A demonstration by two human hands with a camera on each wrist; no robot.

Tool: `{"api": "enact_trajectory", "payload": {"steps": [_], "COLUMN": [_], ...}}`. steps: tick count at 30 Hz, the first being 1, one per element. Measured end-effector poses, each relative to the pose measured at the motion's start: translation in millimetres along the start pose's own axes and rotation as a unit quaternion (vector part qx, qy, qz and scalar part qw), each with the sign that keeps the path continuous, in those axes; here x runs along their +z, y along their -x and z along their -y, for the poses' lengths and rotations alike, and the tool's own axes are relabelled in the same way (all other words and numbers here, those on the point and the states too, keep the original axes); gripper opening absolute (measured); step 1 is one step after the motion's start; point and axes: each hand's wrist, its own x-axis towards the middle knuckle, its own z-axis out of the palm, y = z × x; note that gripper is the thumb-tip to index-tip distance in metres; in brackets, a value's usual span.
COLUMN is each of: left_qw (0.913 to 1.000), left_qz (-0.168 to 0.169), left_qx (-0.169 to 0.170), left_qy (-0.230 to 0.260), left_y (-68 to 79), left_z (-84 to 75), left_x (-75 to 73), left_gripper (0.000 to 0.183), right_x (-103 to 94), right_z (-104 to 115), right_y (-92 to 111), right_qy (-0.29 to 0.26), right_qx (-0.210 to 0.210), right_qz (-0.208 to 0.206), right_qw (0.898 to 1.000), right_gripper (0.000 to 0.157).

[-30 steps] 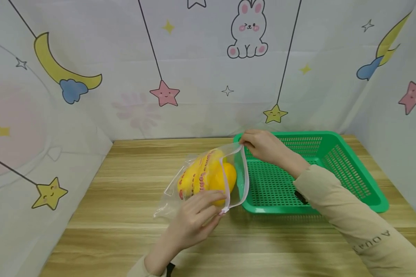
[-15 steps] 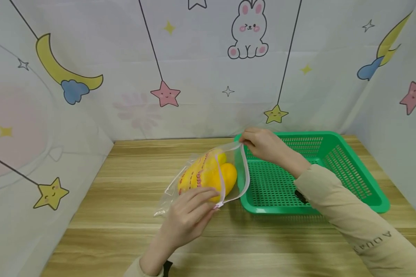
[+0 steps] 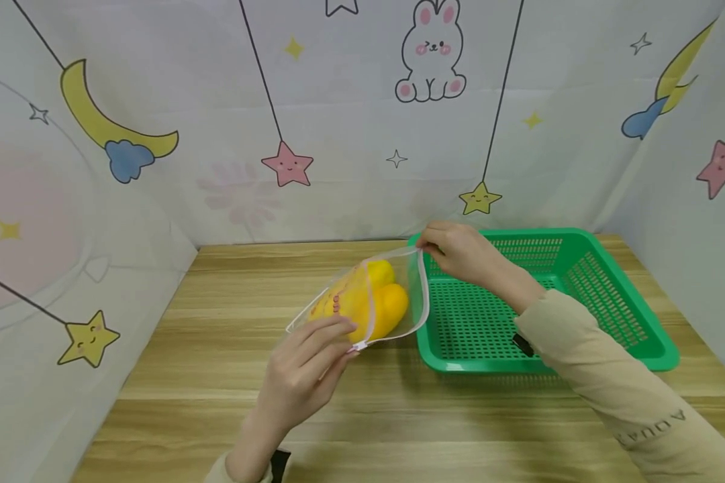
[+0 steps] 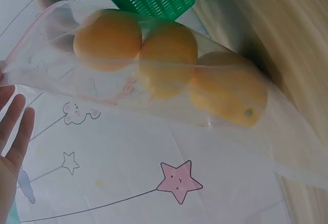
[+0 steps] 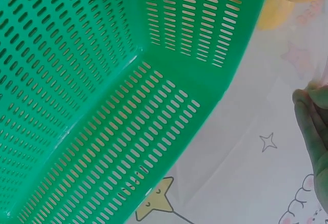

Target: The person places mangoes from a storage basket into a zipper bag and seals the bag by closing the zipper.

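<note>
A clear zip bag (image 3: 425, 295) with pink and red print holds several smooth yellow fruits (image 3: 393, 305). Its white-edged mouth gapes to the right, beside the green basket. My right hand (image 3: 459, 251) pinches the far corner of the mouth, above the basket's back left corner. At the near corner, my left hand (image 3: 299, 369) pinches the bag by its zip slider (image 3: 360, 345). In the left wrist view, three fruits (image 4: 169, 60) show in a row through the plastic, one with a small green stem mark. The right wrist view catches my right hand (image 5: 312, 126) at its edge.
The green slotted basket (image 3: 489, 365) stands at the right on the wooden table (image 3: 217, 402), with only its bare slotted floor showing inside. Behind and at both sides hang white cloths (image 3: 350, 121) printed with stars, moons and a rabbit.
My left hand has moved left and slightly up with the near corner, drawing the bag's mouth wider so more of the fruits shows. My right hand has stayed at the far corner.
</note>
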Motion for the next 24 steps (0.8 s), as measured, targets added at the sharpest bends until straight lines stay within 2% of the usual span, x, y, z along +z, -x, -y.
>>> {"api": "enact_trajectory", "payload": {"steps": [4, 11, 19, 24], "left_qw": [0.9999, 0.9996, 0.9987, 0.9978], "left_qz": [-0.005, -0.028, -0.042, -0.057], "left_qx": [-0.009, -0.004, -0.017, -0.028], "left_qy": [-0.005, -0.006, -0.023, -0.015], "left_y": [-2.3, -6.2, -10.0, -12.3], "left_z": [3.0, 10.2, 18.6, 27.1], "left_x": [-5.3, -14.4, -21.6, -25.0], "left_gripper": [0.024, 0.023, 0.027, 0.028], "right_x": [-2.6, -6.4, -13.1, -15.2], "right_z": [3.6, 9.5, 15.3, 17.8], "right_y": [0.7, 1.9, 2.0, 2.3], "right_qy": [0.001, 0.005, -0.002, -0.008], "right_qx": [-0.002, -0.001, 0.011, 0.013], "right_qz": [-0.004, -0.006, -0.009, -0.015], "right_qw": [1.0, 1.0, 1.0, 1.0], "right_gripper": [0.008, 0.007, 0.006, 0.006]}}
